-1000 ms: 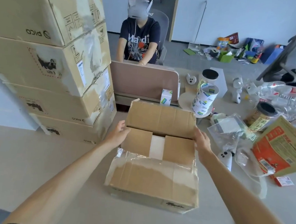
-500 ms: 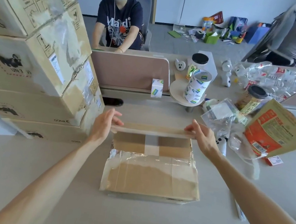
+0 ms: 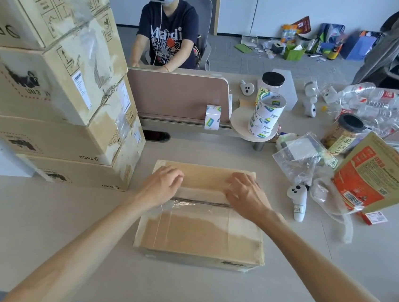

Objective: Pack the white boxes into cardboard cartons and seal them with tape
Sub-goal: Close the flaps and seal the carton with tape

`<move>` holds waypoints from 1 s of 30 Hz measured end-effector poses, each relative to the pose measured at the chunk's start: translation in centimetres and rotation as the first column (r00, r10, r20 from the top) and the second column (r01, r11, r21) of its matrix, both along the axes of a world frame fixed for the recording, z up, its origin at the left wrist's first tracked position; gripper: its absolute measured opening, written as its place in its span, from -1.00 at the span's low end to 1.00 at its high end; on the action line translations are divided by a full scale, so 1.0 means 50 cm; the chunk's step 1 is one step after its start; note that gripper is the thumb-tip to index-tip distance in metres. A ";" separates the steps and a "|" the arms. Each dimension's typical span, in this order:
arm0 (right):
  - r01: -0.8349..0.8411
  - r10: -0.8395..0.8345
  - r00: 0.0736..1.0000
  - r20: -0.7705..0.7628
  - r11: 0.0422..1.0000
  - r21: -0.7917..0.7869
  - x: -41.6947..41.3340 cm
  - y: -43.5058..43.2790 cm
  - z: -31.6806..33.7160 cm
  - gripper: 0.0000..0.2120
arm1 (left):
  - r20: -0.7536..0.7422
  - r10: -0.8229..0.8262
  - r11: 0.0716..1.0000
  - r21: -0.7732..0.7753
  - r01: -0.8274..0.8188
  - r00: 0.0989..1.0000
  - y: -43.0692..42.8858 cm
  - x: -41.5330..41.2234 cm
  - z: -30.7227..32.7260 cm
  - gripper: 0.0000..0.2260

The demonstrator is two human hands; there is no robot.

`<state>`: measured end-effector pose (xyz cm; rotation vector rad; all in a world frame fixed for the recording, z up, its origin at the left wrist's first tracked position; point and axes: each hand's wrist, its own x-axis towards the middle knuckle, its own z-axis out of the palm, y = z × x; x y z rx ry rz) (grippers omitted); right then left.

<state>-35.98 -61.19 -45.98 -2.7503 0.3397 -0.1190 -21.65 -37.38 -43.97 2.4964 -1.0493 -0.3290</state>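
A brown cardboard carton (image 3: 199, 234) lies on the desk in front of me with both top flaps folded down. Old clear tape clings to its near flap. My left hand (image 3: 162, 186) presses flat on the far flap at its left side. My right hand (image 3: 245, 196) presses flat on the same flap at its right side. The seam between the flaps runs just below my fingers. The carton's contents are hidden. A single roll of tape (image 3: 212, 117) stands against the desk divider, and a stack of tape rolls (image 3: 266, 114) sits on a small round stand.
A tall stack of cardboard cartons (image 3: 53, 81) fills the left. A white controller (image 3: 298, 200), plastic bags (image 3: 301, 159), jars and an orange box (image 3: 373, 176) crowd the right. A person in a headset sits behind the divider (image 3: 177, 94).
The far flap, upright a second ago, has been folded down onto the carton. Both my hands moved from its edges to lie flat on top of it.
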 end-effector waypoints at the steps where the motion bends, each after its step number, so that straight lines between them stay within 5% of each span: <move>1: 0.000 0.000 1.000 0.022 1.000 -0.018 -0.002 0.010 -0.004 -0.66 | 0.048 -0.020 0.999 0.028 0.019 0.999 -0.004 -0.011 -0.007 -0.55; 5: -0.023 0.030 0.996 0.087 0.997 -0.076 -0.002 0.045 -0.006 -0.51 | 0.211 -0.035 0.996 0.092 0.015 0.977 -0.019 -0.053 -0.019 -0.52; 9: -0.222 0.228 0.973 0.025 0.964 -0.149 -0.003 0.049 -0.016 -0.33 | 0.261 -0.075 0.995 0.088 0.054 0.963 -0.004 -0.066 -0.036 -0.50; 13: -0.300 0.351 0.921 0.167 0.915 -0.269 0.005 0.034 -0.021 -0.50 | 0.257 -0.142 0.990 0.048 0.134 0.956 0.038 -0.042 -0.049 -0.42; 20: -0.293 0.361 0.885 0.295 0.923 -0.249 0.010 0.024 -0.013 -0.60 | 0.367 -0.156 0.987 0.025 0.158 0.917 0.094 0.003 -0.033 -0.40; 30: -0.277 0.299 0.949 0.102 0.943 -0.186 -0.006 -0.021 -0.035 -0.31 | 0.294 -0.315 0.948 0.140 0.285 0.902 0.159 0.038 -0.076 -0.46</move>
